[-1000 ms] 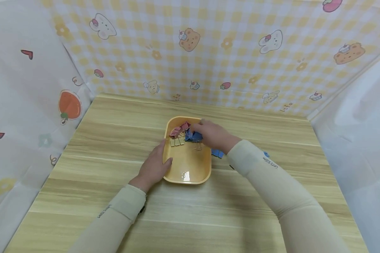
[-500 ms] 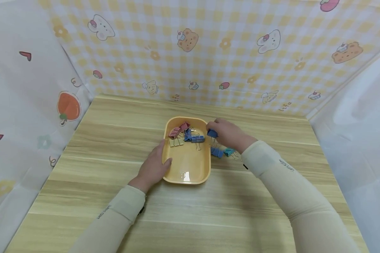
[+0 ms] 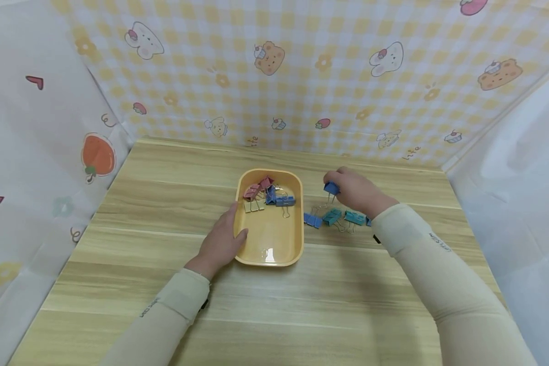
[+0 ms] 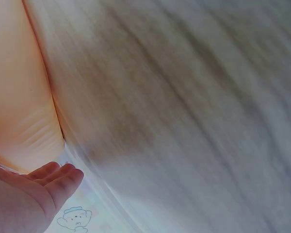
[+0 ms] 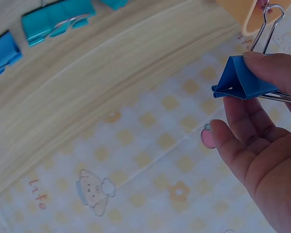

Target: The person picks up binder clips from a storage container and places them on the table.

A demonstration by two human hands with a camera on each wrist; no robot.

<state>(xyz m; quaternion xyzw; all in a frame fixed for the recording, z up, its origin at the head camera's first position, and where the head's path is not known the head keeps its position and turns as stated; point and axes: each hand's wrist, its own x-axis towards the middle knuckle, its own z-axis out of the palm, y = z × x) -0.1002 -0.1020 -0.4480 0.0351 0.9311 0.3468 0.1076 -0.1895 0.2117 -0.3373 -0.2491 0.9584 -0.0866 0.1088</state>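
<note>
In the head view my left hand (image 3: 218,240) holds the left wall of a yellow tray (image 3: 299,239), thumb over the rim and fingers along the outside. My right hand (image 3: 358,190) is to the right of the tray, raised above the table. It pinches a blue binder clip (image 5: 247,80) between thumb and fingers, the wire handles sticking out. Inside the tray's far half lie red binder clips (image 3: 252,191), blue binder clips (image 3: 285,202) and a pale yellow binder clip (image 3: 254,206). The left wrist view shows that hand's fingers (image 4: 63,182) beside the tray wall.
On the table right of the tray lie a blue binder clip (image 3: 312,220), a teal binder clip (image 3: 332,217) and another teal binder clip (image 3: 355,218). One more blue clip (image 3: 368,222) is partly hidden by the right wrist. A patterned cloth wall (image 3: 302,91) borders the wooden table (image 3: 164,203).
My right hand has carried the blue binder clip out of the tray and rightward over the table, uncovering the teal clips. My left hand has stayed on the tray.
</note>
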